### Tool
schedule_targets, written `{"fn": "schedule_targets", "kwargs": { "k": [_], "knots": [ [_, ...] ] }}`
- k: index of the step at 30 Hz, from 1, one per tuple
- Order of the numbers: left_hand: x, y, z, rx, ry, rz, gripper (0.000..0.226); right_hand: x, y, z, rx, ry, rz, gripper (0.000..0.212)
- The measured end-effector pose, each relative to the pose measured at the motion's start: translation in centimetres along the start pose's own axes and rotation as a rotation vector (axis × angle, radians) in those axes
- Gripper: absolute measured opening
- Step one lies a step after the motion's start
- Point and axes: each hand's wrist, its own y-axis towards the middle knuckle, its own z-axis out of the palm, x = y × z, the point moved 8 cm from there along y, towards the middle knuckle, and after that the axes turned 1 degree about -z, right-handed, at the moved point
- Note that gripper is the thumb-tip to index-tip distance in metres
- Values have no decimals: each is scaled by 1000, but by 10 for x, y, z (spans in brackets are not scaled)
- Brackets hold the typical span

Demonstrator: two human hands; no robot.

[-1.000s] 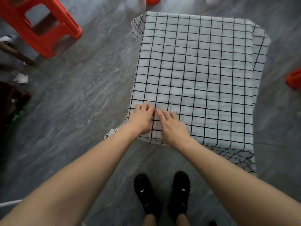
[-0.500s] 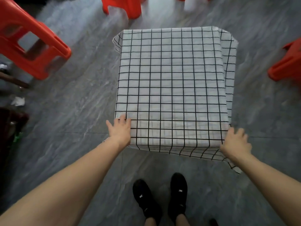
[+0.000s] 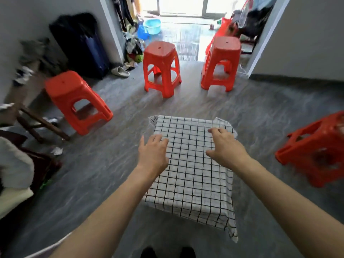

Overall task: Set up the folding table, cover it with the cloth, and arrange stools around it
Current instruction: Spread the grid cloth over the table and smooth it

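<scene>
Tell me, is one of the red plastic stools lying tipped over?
Yes, the red plastic stool at the right edge lies on its side on the grey floor.

cloth [image 3: 193, 175] under both hands: white, thin black grid lines, square checks; same pattern on the parts hanging over the tabletop edges.
stool left of the left hand [image 3: 153, 155]: orange-red plastic [image 3: 74, 97].
two stools beyond the hands: same orange-red, one [image 3: 161, 66] ahead of the left hand, one [image 3: 221, 62] ahead of the right hand [image 3: 226, 148].
stool [image 3: 316, 151] right of the right hand: orange-red, blurred.
floor [image 3: 104, 164] around the cloth: grey, streaked with paler grey veins.
far beyond the hands: basin [image 3: 152, 26] light turquoise; suitcase [image 3: 81, 47] far left, dark navy to black.
shoes [image 3: 167, 253] below the hands: black.
</scene>
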Motion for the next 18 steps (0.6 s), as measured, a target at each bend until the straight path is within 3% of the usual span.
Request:
{"fn": "schedule_targets", "kwargs": {
  "k": [4, 8, 18],
  "knots": [
    [3, -32, -117, -154, -97, -45, 62, 62, -31, -96, -59, -125, -228, 66],
    [13, -68, -190, -332, -142, -60, 65, 115, -61, -157, -140, -225, -372, 65],
    [78, -109, -221, -331, -112, -43, 74, 220, -92, -187, -296, -3, -425, 71]
  ]
}}
